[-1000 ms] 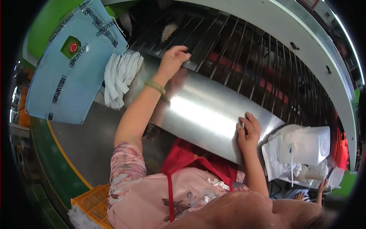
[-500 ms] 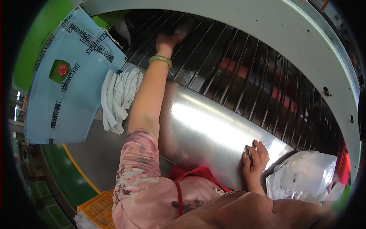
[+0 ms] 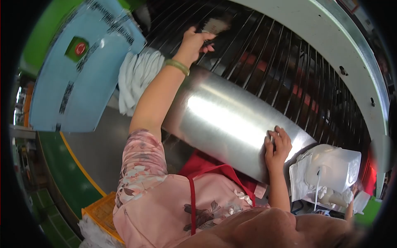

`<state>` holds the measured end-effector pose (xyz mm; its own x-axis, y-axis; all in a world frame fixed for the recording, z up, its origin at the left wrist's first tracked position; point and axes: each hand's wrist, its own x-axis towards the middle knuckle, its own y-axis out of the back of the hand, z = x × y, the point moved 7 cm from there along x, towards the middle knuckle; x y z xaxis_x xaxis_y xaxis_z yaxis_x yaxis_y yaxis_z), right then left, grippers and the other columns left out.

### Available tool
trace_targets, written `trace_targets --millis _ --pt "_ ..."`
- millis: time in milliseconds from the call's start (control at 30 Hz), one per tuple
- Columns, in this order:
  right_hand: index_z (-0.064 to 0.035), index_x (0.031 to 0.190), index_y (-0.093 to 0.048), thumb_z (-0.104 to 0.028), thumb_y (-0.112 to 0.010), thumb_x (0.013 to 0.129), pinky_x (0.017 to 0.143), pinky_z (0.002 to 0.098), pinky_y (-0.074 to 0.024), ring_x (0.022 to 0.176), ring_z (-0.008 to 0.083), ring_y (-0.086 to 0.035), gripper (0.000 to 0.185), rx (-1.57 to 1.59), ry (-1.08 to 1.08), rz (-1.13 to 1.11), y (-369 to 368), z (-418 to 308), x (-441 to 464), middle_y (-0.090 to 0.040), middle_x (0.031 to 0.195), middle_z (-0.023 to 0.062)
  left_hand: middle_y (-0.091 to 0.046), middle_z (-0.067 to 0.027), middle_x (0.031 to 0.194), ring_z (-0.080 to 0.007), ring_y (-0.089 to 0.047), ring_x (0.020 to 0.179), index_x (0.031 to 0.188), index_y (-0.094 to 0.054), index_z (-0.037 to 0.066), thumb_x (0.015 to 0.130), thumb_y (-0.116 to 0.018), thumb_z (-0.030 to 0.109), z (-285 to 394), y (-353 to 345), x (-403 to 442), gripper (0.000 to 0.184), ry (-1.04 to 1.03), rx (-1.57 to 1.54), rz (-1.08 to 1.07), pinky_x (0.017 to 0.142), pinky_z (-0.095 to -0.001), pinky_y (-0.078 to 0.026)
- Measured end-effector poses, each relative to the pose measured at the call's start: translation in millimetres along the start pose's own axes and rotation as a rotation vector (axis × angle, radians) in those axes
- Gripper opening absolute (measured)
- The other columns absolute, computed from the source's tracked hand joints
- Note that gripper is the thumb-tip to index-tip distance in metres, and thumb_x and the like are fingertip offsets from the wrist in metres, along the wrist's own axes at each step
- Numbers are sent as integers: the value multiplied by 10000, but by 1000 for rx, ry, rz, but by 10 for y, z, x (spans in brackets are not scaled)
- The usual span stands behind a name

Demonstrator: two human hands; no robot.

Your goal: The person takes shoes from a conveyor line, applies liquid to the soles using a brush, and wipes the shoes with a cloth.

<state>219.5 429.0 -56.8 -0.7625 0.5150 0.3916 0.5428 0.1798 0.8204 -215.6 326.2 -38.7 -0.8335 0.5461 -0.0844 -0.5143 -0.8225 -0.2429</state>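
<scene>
My left hand, with a green bangle at the wrist, is over the dark rack of metal rods. Its fingers are curled in. A small pale, blurred piece is right at the fingertips; whether they grip it is unclear. My right hand rests on the right part of the shiny metal plate, fingers apart and slightly bent, holding nothing. A bundle of white strips hangs beside my left forearm.
A blue-covered panel with a red button stands at the left. A translucent container sits at the right. An orange crate is at the lower left. A pale curved frame arches over the rack. Part of another person's arm shows at the lower right.
My left hand reached farther over the rack, then came back closer to the plate, with the pale piece now visible at its fingertips. My right hand has stayed on the plate. The camera view has shifted.
</scene>
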Motion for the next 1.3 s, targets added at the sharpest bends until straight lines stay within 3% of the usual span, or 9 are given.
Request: trace_targets --millis 267,367,500,567,600,667,767,933,1300 --pt "-108 1404 -446 -92 -777 629 1093 498 -291 1396 413 -316 843 -23 314 119 190 -818 122 -322 1524 198 -661 -197 878 -230 -630 493 1475 -252 -31 778 -650 -25 7 -162 -2482 803 182 -218 -328 359 -267 -439" --pt "-169 1390 -482 -102 -806 544 1126 524 -247 1376 346 -374 908 62 437 -49 268 -1479 239 -378 1488 182 -665 -182 880 -232 -652 526 1438 -329 -38 781 -638 -6 71 -275 -3091 727 322 -167 -431 376 -264 -471" --pt "-120 1319 -568 -136 -803 534 983 442 -439 1184 375 -557 819 322 555 78 479 -1440 252 -583 1277 189 -666 -229 1002 -269 -693 657 1433 -360 -33 867 -600 232 380 -430 -3221 669 255 -202 -699 565 -344 -569" --pt "-105 1325 -566 -133 -827 617 980 384 -454 1200 301 -571 755 614 358 148 668 -1200 323 -588 1310 144 -643 -247 1140 -289 -707 874 1443 -369 -15 900 -550 520 470 -488 -2982 784 -44 -264 -846 775 -399 -581" --pt "-65 1282 -581 -145 -821 674 961 367 -477 1104 252 -616 658 790 100 157 770 -1046 359 -635 1213 117 -574 -248 1274 -294 -620 1117 1451 -380 1 960 -494 487 507 -522 -2885 699 -135 -156 -877 886 -405 -534" --pt "-32 1199 -604 -179 -805 721 921 374 -510 979 235 -648 539 1324 -279 76 676 -614 358 -663 1072 113 -617 -167 1242 -212 -625 1095 1432 -423 17 946 -603 359 403 -636 -2820 621 -250 183 -558 876 -354 -544" --pt "-34 1127 -604 -293 -738 826 895 405 -534 945 250 -649 419 1747 -593 224 481 -199 151 -657 1032 121 -597 -137 1279 -177 -591 1124 1424 -439 10 959 -598 234 -141 -910 -3006 540 0 86 -614 891 -301 -516" --pt "-53 1209 -567 -344 -684 884 954 453 -509 1051 278 -627 451 1807 -782 427 379 48 -92 -640 1148 136 -608 -98 1243 -143 -607 1045 1427 -435 3 934 -630 196 -385 -1319 -3512 565 230 -103 -687 893 -280 -501" --pt "-50 1244 -554 -382 -656 902 973 481 -493 1063 311 -620 487 1892 -868 397 235 111 -297 -627 1192 148 -627 -81 1167 -127 -610 1013 1422 -442 -10 801 -721 21 -303 -1494 -3761 682 -3 100 -681 875 -267 -523"
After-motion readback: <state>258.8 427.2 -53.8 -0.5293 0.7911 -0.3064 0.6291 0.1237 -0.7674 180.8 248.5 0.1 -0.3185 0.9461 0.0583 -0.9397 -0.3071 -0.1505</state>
